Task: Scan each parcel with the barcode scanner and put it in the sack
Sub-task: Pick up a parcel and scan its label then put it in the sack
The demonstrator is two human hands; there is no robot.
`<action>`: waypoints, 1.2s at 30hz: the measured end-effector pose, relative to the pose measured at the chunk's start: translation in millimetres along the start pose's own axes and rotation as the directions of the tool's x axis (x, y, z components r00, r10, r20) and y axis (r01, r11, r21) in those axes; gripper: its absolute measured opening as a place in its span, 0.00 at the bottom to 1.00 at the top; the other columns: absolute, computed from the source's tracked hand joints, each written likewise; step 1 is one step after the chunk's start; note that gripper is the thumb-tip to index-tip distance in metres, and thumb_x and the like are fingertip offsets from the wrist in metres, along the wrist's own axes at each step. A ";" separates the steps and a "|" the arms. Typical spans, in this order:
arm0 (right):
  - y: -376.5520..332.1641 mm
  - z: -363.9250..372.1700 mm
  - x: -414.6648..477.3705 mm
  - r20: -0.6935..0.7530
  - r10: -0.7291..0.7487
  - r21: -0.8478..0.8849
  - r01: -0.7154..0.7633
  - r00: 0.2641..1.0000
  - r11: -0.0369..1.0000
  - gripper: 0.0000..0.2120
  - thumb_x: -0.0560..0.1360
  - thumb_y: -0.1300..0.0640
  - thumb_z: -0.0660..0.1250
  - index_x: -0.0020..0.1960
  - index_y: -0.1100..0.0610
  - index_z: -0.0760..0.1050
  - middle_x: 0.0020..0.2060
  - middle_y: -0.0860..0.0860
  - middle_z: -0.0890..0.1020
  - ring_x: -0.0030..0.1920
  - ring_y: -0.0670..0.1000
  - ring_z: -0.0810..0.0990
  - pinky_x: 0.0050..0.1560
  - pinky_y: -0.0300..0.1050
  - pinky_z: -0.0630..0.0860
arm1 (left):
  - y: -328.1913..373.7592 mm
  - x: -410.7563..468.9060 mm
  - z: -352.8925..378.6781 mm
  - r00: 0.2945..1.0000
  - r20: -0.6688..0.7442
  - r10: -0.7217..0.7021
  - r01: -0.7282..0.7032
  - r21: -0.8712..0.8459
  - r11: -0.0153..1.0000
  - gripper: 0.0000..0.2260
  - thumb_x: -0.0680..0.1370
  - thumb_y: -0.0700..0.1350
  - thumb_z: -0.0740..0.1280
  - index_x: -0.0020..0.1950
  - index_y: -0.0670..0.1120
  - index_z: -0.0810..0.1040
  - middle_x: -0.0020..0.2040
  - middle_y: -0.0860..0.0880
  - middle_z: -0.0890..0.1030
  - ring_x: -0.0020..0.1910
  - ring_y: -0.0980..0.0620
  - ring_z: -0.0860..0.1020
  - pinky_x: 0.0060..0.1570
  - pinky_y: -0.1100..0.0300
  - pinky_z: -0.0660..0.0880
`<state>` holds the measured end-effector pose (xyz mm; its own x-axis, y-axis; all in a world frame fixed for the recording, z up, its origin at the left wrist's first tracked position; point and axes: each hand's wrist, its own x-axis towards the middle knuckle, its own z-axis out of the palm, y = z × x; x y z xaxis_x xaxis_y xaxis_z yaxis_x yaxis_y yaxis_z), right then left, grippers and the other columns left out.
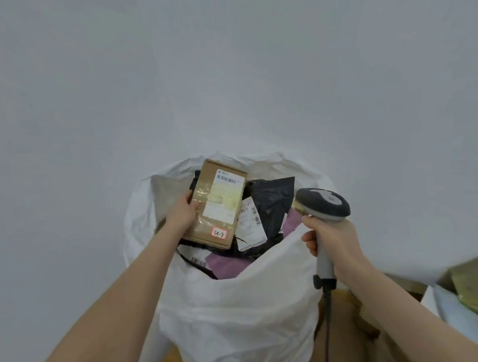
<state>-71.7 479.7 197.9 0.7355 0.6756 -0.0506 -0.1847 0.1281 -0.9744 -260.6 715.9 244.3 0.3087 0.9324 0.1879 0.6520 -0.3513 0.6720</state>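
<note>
A white sack [240,306] stands open in front of me, filled with several parcels. My left hand [182,212] grips the left edge of a brown cardboard parcel [219,204] with white shipping labels, held over the sack's mouth on top of the others. Beneath it lie a black poly mailer [272,195] with a white label and a purple mailer [229,266]. My right hand [334,245] holds the grey handle of a barcode scanner [321,203], whose dark head hangs over the sack's right rim, a little to the right of the brown parcel.
A plain pale wall fills the view behind the sack. Brown cardboard boxes [350,322] sit low right beside the sack, with more cartons and a white parcel [463,298] at the right edge. The scanner's black cable [328,329] hangs down past them.
</note>
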 end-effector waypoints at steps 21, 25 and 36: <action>29.7 20.3 44.2 -0.136 0.069 -0.022 -0.073 0.988 0.997 0.06 0.72 0.60 0.72 0.40 0.62 0.78 0.25 0.54 0.81 0.22 0.48 0.75 0.27 0.41 0.74 | -25.7 49.4 98.0 0.975 0.183 0.128 -0.197 0.438 0.877 0.41 0.78 0.60 0.63 0.79 0.51 0.39 0.78 0.39 0.42 0.77 0.37 0.41 0.72 0.40 0.54; 33.0 6.5 28.8 -0.166 0.080 -0.009 -0.083 0.983 0.996 0.07 0.72 0.60 0.72 0.38 0.63 0.78 0.25 0.54 0.81 0.23 0.48 0.75 0.27 0.43 0.74 | -22.7 39.9 100.4 0.972 0.195 0.131 -0.209 0.463 0.862 0.41 0.77 0.64 0.60 0.79 0.51 0.39 0.78 0.38 0.40 0.77 0.36 0.40 0.73 0.40 0.50; 30.6 -103.7 -39.2 -0.202 0.185 0.188 -0.147 0.962 0.971 0.04 0.75 0.60 0.70 0.44 0.61 0.77 0.27 0.55 0.79 0.23 0.48 0.75 0.25 0.40 0.73 | 114.5 -55.1 124.3 0.907 -0.028 0.420 -0.393 0.298 0.870 0.24 0.81 0.52 0.61 0.73 0.43 0.63 0.73 0.41 0.63 0.71 0.40 0.63 0.63 0.46 0.67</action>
<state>-38.5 381.8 147.3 0.8048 0.5269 -0.2732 -0.4104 0.1615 -0.8975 -116.9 613.7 221.9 0.5346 0.7007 0.4724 0.6520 -0.6977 0.2968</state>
